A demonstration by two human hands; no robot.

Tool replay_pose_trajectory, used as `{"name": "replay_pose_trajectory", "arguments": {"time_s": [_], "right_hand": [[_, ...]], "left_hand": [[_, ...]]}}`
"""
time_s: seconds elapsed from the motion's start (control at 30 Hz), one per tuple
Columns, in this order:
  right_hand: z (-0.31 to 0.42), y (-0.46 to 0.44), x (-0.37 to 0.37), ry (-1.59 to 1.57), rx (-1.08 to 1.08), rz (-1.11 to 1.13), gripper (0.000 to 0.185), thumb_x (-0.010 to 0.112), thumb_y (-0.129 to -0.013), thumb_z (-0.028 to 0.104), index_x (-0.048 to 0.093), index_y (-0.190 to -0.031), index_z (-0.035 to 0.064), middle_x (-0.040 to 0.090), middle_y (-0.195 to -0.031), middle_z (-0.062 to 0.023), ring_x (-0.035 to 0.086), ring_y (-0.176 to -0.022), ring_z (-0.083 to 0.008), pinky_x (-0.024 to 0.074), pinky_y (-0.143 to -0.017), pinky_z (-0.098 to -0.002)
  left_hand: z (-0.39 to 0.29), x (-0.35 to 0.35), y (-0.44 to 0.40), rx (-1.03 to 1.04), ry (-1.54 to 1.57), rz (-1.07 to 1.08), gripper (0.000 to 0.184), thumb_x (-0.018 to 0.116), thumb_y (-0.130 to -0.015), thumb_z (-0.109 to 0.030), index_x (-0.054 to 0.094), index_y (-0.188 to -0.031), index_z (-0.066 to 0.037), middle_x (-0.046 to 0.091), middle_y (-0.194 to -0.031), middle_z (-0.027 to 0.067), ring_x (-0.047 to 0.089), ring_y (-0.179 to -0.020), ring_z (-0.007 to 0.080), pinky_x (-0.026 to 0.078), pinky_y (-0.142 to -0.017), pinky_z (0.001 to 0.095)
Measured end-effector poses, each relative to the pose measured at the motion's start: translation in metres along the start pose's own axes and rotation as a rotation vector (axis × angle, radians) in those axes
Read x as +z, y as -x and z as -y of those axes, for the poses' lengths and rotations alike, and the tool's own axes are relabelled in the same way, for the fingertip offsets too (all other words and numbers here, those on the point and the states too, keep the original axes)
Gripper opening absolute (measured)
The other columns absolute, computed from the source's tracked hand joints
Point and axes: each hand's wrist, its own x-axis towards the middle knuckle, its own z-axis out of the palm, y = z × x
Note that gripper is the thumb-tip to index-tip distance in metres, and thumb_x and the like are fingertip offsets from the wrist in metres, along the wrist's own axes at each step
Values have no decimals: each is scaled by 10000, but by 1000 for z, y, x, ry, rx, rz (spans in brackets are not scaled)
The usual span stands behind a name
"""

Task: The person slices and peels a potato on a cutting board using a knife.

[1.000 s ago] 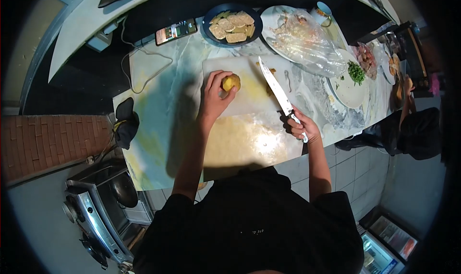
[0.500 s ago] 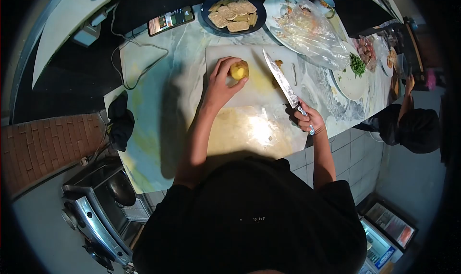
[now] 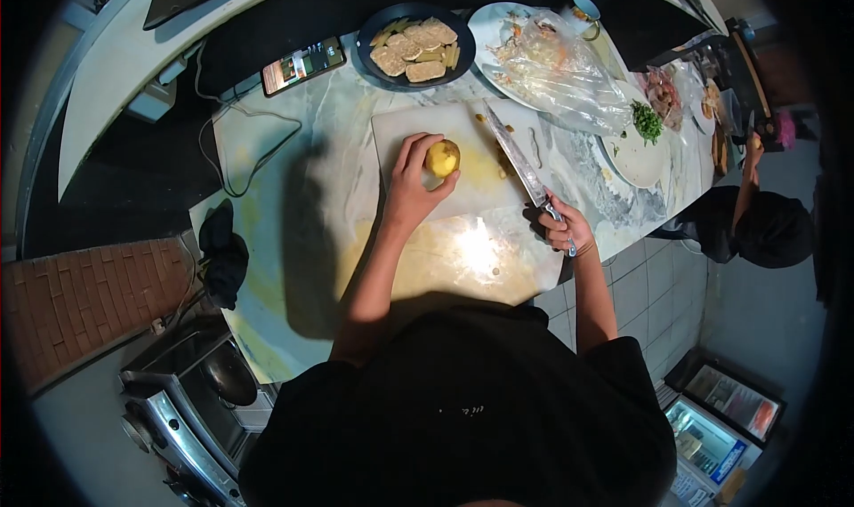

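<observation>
My left hand (image 3: 420, 182) is closed around a partly peeled potato (image 3: 442, 158), fingers behind it and thumb in front. A pale yellow patch shows on the potato's near side, with brown skin around it. In my right hand (image 3: 569, 227) is the handle of a large kitchen knife (image 3: 520, 158). Its long blade slants away to the upper left over the white cutting board (image 3: 396, 129), to the right of the potato and apart from it. Small brown peelings (image 3: 508, 129) lie beside the blade, some partly hidden by it. A wet yellowish stain marks the board.
Beyond the board stand a black plate (image 3: 366, 55) of breaded pieces and a large plate (image 3: 485, 36) under a plastic bag (image 3: 569, 80). Chopped greens (image 3: 647, 122) sit on a white plate (image 3: 636, 164). A phone (image 3: 304, 66) and cable (image 3: 258, 164) lie left. Another person (image 3: 769, 227) works far right.
The camera view has tilted, so the table sits lower in the picture. Relative to the board, the knife has shifted slightly away from me. Both hands keep their hold.
</observation>
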Motion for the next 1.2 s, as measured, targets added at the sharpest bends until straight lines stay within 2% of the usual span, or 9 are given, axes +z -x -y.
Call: {"name": "replay_pose_trajectory", "arguments": {"time_s": [0.2,0.27,0.4,0.5,0.8,0.93,1.0,1.1,1.2], "right_hand": [[1,-2,4,36,24,65,476,412,-1154,322,356,-1627,346,368,-717,5,295,-434,-52,332,-316,-219],[3,-1,2,-32,52,18,464,345,-1166,345,324,-1629,369,377,-722,-10,265,-449,-72,296,-343,-242],[3,-2,2,-77,81,11,451,357,-1165,356,349,-1615,374,378,-723,-8,258,-443,-66,301,-338,-242],[0,-4,5,36,39,-5,478,421,-1149,302,362,-1620,356,369,-722,0,279,-422,-52,314,-306,-213],[-4,-2,17,90,-12,-5,503,422,-1150,302,323,-1641,343,369,-699,14,283,-422,-42,308,-310,-214],[-35,-14,80,413,-285,-338,429,427,-1150,314,385,-1574,262,348,-663,16,282,-436,-57,275,-359,-219],[-53,-24,104,813,-405,-568,423,443,-1149,318,401,-1555,207,346,-658,36,281,-452,-50,277,-389,-230],[-71,-38,92,1368,-543,-663,416,479,-1140,235,470,-1537,113,392,-656,69,333,-526,-38,308,-475,-224],[-79,-49,126,1569,-563,-647,413,487,-1130,204,514,-1525,85,434,-672,3,415,-587,-40,364,-543,-244]], "left_hand": [[2,21,13,-283,232,-165,594,844,-823,-53,611,-1369,-76,653,-1217,93,662,-1084,225,554,-920,340],[-1,20,13,-203,125,-163,598,844,-822,-55,609,-1372,-74,659,-1207,97,667,-1064,232,555,-914,342],[-4,18,11,-92,-34,-136,605,846,-819,-69,607,-1374,-72,666,-1219,113,680,-1023,247,561,-897,353],[-6,18,11,-71,-49,-134,595,843,-818,-79,614,-1367,-78,677,-1199,111,686,-1004,249,565,-889,356],[-6,11,9,-116,-38,-59,587,845,-811,-90,624,-1355,-84,687,-1202,111,691,-1023,258,574,-874,358],[-6,11,5,-49,-31,-68,580,836,-820,-91,631,-1362,-90,678,-1246,117,689,-1063,276,576,-885,361],[-8,11,9,-72,-76,-13,574,824,-833,-92,634,-1375,-91,669,-1271,126,682,-1097,290,579,-893,367],[-5,12,10,-64,-47,-4,573,819,-838,-96,636,-1382,-90,667,-1280,129,676,-1114,294,581,-898,369],[-5,11,11,-75,-73,1,569,823,-836,-100,634,-1372,-70,661,-1289,136,674,-1119,306,583,-898,373]]}}
